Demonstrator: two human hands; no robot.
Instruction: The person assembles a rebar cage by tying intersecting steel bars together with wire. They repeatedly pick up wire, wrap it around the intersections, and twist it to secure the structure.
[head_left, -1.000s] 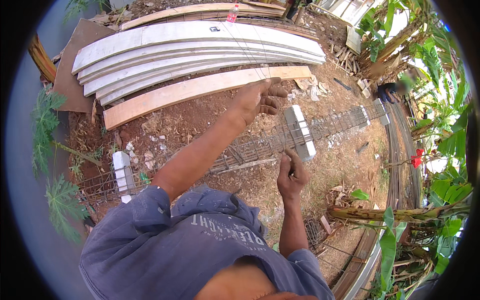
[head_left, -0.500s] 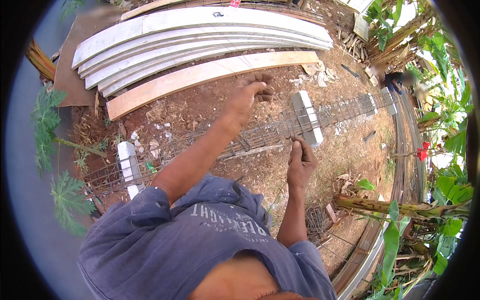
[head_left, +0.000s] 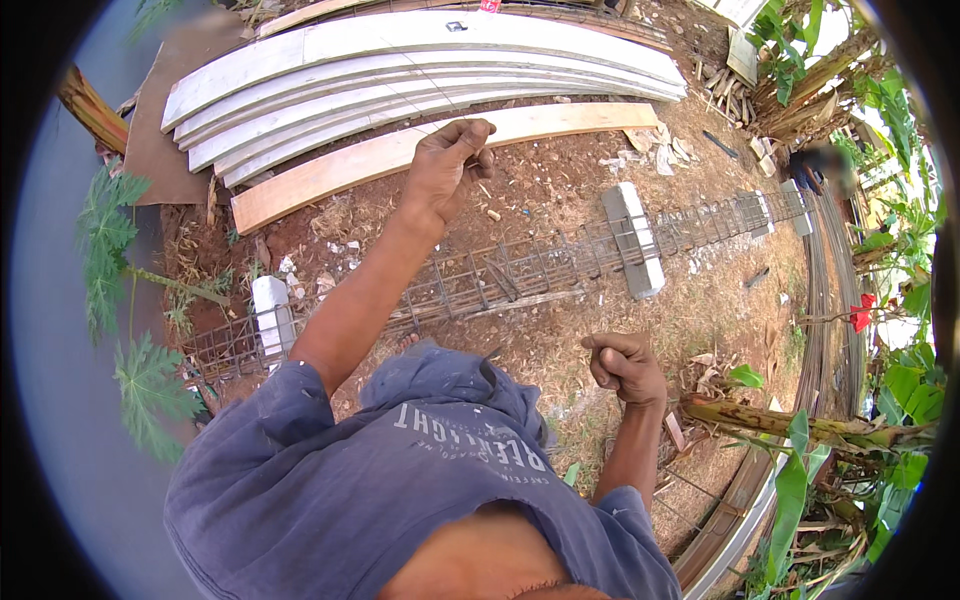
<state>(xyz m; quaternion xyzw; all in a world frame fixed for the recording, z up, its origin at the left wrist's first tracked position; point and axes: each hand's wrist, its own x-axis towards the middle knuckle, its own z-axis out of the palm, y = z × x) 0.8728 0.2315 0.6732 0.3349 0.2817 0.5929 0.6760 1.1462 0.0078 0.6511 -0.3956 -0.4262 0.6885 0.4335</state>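
Note:
Thin wires (head_left: 425,75) run up and left from my left hand (head_left: 447,172), whose fingers are curled closed around them. That hand is raised beyond a long cage of steel reinforcing bars (head_left: 520,268), near a bare wooden plank. My right hand (head_left: 628,368) is on the near side of the cage, apart from it, thumb and forefinger pinched together. Whatever it holds, if anything, is too small to make out. The cage runs from lower left to far right, resting on pale blocks, one at the middle (head_left: 634,242) and another at the left (head_left: 272,312).
Several white boards (head_left: 330,85) lie stacked at the back, with the plank (head_left: 350,165) in front. Long steel rods (head_left: 835,290) lie on the right. A banana stem (head_left: 780,418) juts in from the right. Another person (head_left: 812,165) is at the far right end.
My right hand has pulled back from the cage, toward me and slightly right. My left hand has moved away from the cage, up and left. The view has shifted slightly.

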